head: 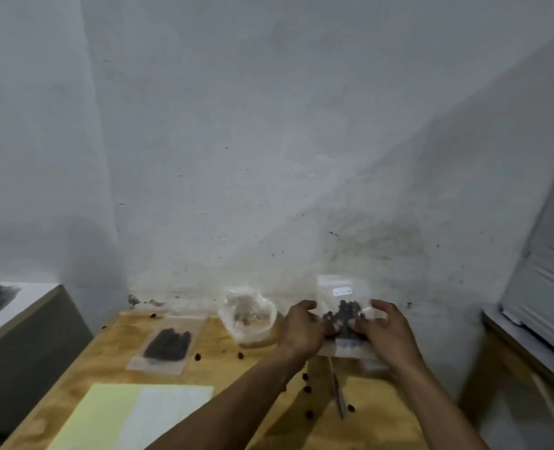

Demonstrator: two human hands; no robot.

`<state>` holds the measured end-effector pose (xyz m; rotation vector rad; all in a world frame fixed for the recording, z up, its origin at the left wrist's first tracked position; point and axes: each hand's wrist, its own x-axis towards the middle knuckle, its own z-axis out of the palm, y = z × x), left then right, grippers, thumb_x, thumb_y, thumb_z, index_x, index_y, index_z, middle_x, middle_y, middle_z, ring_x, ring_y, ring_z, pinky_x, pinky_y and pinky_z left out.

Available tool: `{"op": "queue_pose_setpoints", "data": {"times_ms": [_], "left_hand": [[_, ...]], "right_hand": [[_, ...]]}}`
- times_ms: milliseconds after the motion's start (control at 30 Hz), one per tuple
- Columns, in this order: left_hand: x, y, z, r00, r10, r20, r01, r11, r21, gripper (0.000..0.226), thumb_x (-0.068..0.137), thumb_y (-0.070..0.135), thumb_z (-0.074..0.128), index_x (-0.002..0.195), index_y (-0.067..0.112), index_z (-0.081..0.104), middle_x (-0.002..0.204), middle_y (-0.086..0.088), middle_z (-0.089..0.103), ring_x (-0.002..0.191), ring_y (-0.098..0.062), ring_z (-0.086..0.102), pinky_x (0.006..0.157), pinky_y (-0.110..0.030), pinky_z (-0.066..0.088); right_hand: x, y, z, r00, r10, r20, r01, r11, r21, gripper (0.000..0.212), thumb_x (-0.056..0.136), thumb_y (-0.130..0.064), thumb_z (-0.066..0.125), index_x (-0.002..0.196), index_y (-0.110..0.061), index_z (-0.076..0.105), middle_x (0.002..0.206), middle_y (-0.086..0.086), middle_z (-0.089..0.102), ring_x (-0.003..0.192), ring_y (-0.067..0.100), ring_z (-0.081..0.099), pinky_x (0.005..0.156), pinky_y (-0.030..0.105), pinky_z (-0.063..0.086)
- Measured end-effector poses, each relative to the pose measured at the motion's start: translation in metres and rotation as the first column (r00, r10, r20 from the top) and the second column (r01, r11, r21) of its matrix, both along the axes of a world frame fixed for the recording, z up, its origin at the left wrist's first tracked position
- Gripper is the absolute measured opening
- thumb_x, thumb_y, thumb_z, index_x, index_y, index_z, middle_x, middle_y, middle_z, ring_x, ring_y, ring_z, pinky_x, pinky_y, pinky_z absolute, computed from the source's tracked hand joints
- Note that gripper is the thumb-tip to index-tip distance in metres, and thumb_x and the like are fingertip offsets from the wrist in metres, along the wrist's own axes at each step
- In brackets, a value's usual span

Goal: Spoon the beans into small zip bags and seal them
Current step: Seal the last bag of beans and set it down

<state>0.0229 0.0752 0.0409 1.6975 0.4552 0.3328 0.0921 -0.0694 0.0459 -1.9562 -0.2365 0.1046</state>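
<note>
— What did the hands have hold of when you looked?

— Both were on one small zip bag (343,311), held up above the far right part of the wooden table (107,355). My left hand (303,329) pinched its left side, fingers curled round the plastic; my right hand (382,329) did the same on the right side. The thumbs met near the bag's middle, over the dark beans (345,311) bunched inside it. Whether the zip strip at the top was closed I could not tell; the view was blurred.

— And around them?

— Just left of the left hand stood a crumpled clear plastic bag (249,315) on the table, its contents unclear. Further left lay a flat filled bag (167,345) with a dark mass of beans in it. Loose beans (307,389) were scattered on the wood near my forearms. A thin utensil (340,397) lay under the held bag, too blurred to name. At the near edge lay a pale yellow sheet (107,414) beside a white sheet (172,407).
</note>
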Motion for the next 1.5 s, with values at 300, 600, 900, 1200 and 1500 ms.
{"op": "queue_pose_setpoints", "data": {"times_ms": [300,600,900,1200,1500], "left_hand": [[0.068,-0.065,-0.034,0.948,-0.115,-0.296,0.174,0.968,0.182,0.041,0.092,0.012,0.069,0.129,0.0,0.057,0.128,-0.015,0.063,0.118,-0.028,0.06,0.096,-0.034,0.053],[0.079,-0.061,-0.052,0.955,-0.11,-0.276,0.166,0.968,0.187,0.038,0.09,0.012,0.07,0.126,0.005,0.061,0.124,-0.011,0.067,0.116,-0.026,0.064,0.1,-0.034,0.054],[0.036,-0.006,-0.01,0.994,0.088,0.066,-0.105,0.941,0.322,0.046,0.098,0.03,0.065,0.139,0.015,0.057,0.128,-0.003,0.065,0.109,-0.015,0.064,0.088,-0.023,0.051],[-0.056,0.136,-0.002,0.885,0.432,0.174,-0.463,0.771,0.437,0.028,0.099,0.024,0.057,0.124,0.014,0.067,0.118,-0.006,0.067,0.099,-0.019,0.064,0.085,-0.03,0.051],[-0.132,0.233,-0.052,0.735,0.535,-0.417,-0.185,0.749,0.636,0.044,0.102,0.041,0.05,0.134,0.012,0.054,0.141,-0.016,0.052,0.129,-0.036,0.045,0.105,-0.04,0.038]], "right_hand": [[0.04,-0.05,-0.035,1.0,-0.012,0.013,0.017,0.865,-0.502,0.045,0.102,-0.037,0.051,0.137,-0.008,0.055,0.133,0.014,0.063,0.119,0.031,0.06,0.084,0.03,0.041],[0.051,-0.048,-0.049,0.999,0.001,0.036,0.018,0.846,-0.532,0.036,0.103,-0.043,0.047,0.114,-0.012,0.061,0.117,0.016,0.07,0.104,0.031,0.064,0.078,0.032,0.046],[0.014,-0.001,-0.002,0.962,0.026,0.273,0.089,0.912,-0.4,0.049,0.101,-0.038,0.056,0.142,-0.01,0.055,0.142,0.014,0.059,0.127,0.032,0.057,0.101,0.036,0.045],[-0.07,0.137,0.016,0.787,0.505,0.354,-0.361,0.843,-0.4,0.023,0.1,-0.021,0.058,0.116,-0.015,0.074,0.112,-0.002,0.075,0.101,0.011,0.069,0.087,0.014,0.047],[-0.14,0.256,-0.037,0.784,0.616,0.076,-0.423,0.621,-0.66,0.034,0.101,-0.039,0.044,0.119,-0.015,0.06,0.116,0.008,0.068,0.102,0.027,0.063,0.086,0.04,0.055]]}}
